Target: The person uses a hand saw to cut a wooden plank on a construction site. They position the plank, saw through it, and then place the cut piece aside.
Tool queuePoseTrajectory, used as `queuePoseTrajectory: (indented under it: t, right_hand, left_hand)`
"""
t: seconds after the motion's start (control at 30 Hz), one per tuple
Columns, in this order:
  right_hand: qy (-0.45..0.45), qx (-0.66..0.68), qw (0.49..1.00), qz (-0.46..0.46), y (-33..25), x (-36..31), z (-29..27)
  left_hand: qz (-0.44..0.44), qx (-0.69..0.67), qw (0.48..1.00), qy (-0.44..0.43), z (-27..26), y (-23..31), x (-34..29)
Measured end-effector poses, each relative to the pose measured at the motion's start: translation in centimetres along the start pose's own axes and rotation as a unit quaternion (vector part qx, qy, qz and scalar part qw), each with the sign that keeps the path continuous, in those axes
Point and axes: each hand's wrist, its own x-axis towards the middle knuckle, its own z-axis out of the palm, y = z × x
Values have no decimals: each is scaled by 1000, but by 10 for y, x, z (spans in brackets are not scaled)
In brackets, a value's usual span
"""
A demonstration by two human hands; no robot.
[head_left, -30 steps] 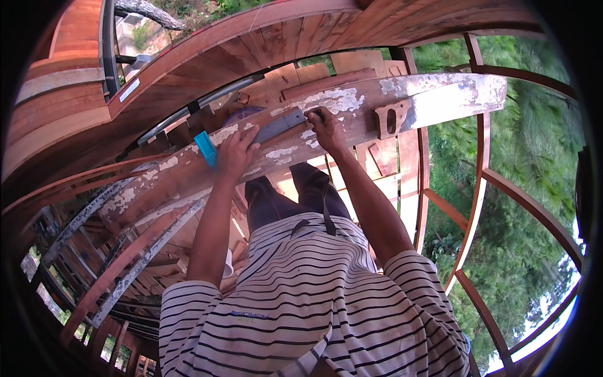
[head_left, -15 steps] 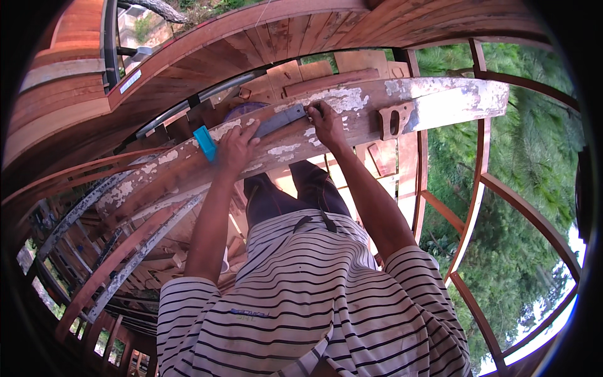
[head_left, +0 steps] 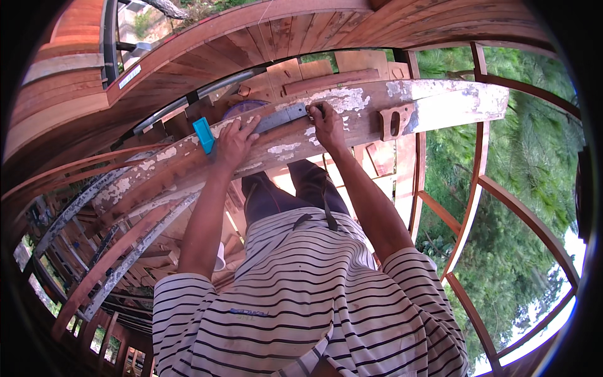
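Note:
A long, weathered plank (head_left: 364, 122) with peeling white paint lies across in front of me. On it rests a try square, with a grey metal blade (head_left: 282, 118) and a teal stock (head_left: 203, 135) at its left end. My left hand (head_left: 235, 143) lies over the blade beside the stock, fingers spread and pressing it to the wood. At the blade's holed right tip is my right hand (head_left: 328, 125), its fingers pinched together. Something small and dark shows at those fingertips, too small to name. A wooden saw handle (head_left: 396, 122) lies on the plank to the right.
Curved red-brown planking (head_left: 251, 44) rises along the far side. Wooden rails (head_left: 477, 151) stand at the right, with green foliage (head_left: 521, 163) beyond. Painted beams (head_left: 135, 257) cross at the lower left. Below the plank are loose boards (head_left: 383, 157) and a white cup-like object (head_left: 220, 257).
The view has shifted slightly. The teal stock has tilted and moved a little left and up. Both hands stay in nearly the same places on the plank.

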Motion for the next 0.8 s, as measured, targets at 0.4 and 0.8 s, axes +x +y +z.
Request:
queuePoseTrajectory:
  t: [0.4,0.8]
  right_hand:
    - [24,-38,999,-11,-7,-1,4]
    - [21,-18,999,-34,4,11,0]
  left_hand:
    - [-12,15,1000,10,0,7,-3]
    - [-18,42,999,13,5,8,-3]
